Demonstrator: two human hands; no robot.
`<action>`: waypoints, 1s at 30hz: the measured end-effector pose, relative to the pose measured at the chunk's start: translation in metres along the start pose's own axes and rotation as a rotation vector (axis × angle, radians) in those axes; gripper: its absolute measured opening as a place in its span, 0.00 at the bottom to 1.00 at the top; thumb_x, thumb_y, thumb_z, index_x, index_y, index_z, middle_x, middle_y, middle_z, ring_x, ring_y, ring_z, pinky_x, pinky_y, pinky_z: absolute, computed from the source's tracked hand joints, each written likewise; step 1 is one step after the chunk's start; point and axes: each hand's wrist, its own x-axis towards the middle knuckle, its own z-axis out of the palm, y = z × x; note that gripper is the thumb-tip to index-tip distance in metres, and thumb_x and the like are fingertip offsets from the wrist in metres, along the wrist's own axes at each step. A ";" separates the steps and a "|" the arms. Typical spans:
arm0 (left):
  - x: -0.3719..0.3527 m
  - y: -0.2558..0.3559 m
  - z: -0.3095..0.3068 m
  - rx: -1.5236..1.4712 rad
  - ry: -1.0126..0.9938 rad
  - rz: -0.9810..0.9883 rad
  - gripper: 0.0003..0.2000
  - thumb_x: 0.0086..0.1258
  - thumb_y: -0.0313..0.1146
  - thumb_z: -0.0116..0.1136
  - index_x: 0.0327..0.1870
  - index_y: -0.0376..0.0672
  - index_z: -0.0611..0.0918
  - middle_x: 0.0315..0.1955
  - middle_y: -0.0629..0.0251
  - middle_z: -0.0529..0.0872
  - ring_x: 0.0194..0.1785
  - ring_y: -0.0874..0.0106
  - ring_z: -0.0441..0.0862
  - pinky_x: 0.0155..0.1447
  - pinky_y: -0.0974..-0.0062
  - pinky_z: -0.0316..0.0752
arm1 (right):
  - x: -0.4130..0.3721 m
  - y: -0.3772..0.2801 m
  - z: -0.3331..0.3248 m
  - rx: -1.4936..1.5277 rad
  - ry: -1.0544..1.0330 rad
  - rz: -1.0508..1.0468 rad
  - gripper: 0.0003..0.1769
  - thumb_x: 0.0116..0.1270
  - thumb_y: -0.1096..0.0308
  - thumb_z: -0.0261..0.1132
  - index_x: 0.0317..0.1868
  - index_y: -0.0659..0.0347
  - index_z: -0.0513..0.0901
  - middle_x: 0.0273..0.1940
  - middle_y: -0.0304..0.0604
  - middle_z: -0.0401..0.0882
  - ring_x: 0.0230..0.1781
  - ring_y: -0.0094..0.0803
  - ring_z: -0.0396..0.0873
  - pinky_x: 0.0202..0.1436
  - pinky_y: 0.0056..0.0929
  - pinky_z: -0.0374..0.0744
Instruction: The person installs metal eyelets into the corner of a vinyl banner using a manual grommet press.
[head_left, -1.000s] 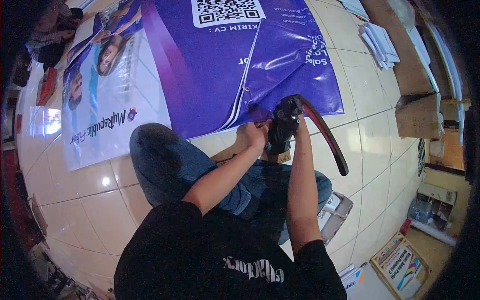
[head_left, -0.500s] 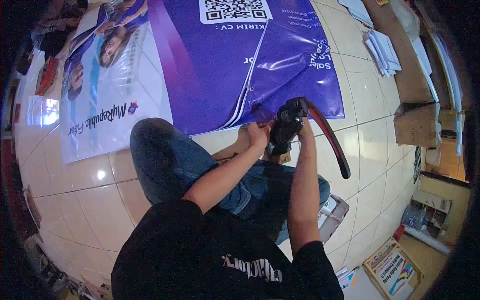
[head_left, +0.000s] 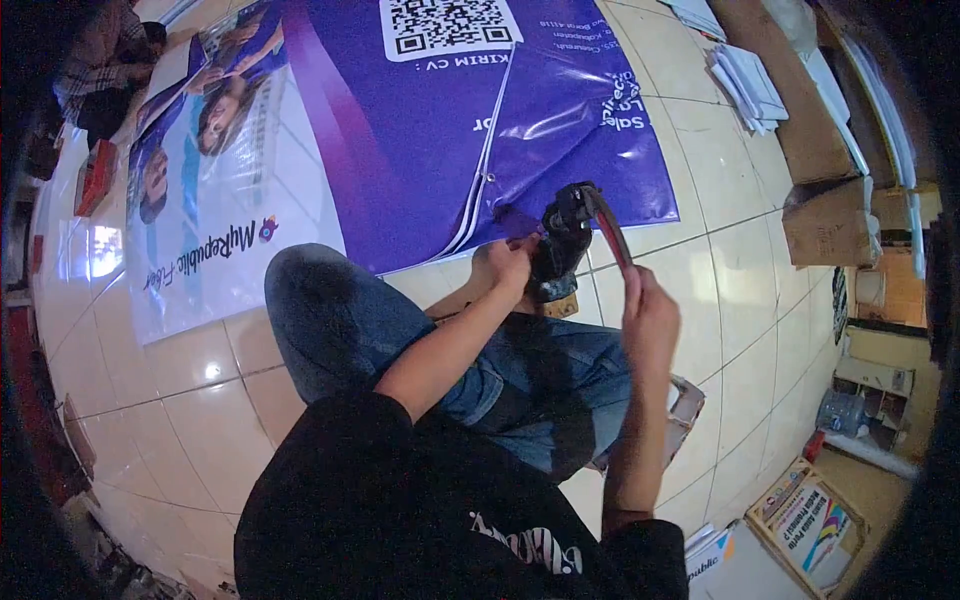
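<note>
A purple and white printed banner (head_left: 400,140) lies on the tiled floor, its near edge at a black hand-press tool (head_left: 563,235). My left hand (head_left: 512,268) is closed at that edge, beside the tool's left side; what its fingers pinch looks like the banner's edge. My right hand (head_left: 650,305) is wrapped round the end of the tool's long black and red lever (head_left: 612,232). A small wooden block (head_left: 562,306) shows under the tool. A metal eyelet (head_left: 490,177) sits in the banner's folded edge.
Another person (head_left: 100,70) crouches at the upper left, near a red box (head_left: 96,180). White papers (head_left: 748,88) and a cardboard box (head_left: 828,225) lie to the right. A framed sign (head_left: 810,530) is at the lower right, and an open box (head_left: 685,405) stands by my knee.
My right hand has moved from the tool's body down and right onto the lever's end. The lever now points less far to the right. My left hand stays at the banner's edge.
</note>
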 end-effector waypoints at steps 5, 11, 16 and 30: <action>-0.012 0.011 -0.002 0.026 0.082 0.080 0.09 0.60 0.31 0.63 0.39 0.37 0.83 0.31 0.61 0.85 0.35 0.68 0.80 0.43 0.70 0.72 | -0.011 0.002 0.020 0.196 0.084 0.068 0.16 0.72 0.58 0.52 0.44 0.61 0.80 0.30 0.57 0.79 0.31 0.53 0.79 0.34 0.40 0.75; -0.009 0.010 -0.002 -0.054 0.058 0.021 0.10 0.59 0.30 0.64 0.39 0.37 0.82 0.32 0.61 0.86 0.36 0.68 0.80 0.43 0.69 0.72 | -0.015 0.008 0.033 0.322 0.122 0.097 0.16 0.70 0.61 0.54 0.44 0.64 0.81 0.32 0.54 0.81 0.31 0.44 0.81 0.36 0.34 0.76; -0.009 0.014 -0.003 0.091 0.059 -0.067 0.09 0.60 0.32 0.65 0.34 0.36 0.81 0.30 0.62 0.85 0.36 0.69 0.81 0.42 0.69 0.72 | -0.014 0.011 0.037 0.316 0.106 0.109 0.16 0.71 0.61 0.54 0.44 0.64 0.82 0.31 0.54 0.81 0.29 0.41 0.81 0.35 0.33 0.76; -0.122 0.141 -0.009 0.037 -0.667 0.930 0.10 0.52 0.25 0.61 0.35 0.42 0.76 0.32 0.60 0.79 0.39 0.58 0.79 0.46 0.62 0.72 | -0.031 0.084 0.112 0.698 0.299 -0.031 0.21 0.72 0.56 0.48 0.47 0.68 0.75 0.37 0.42 0.75 0.34 0.27 0.71 0.36 0.24 0.71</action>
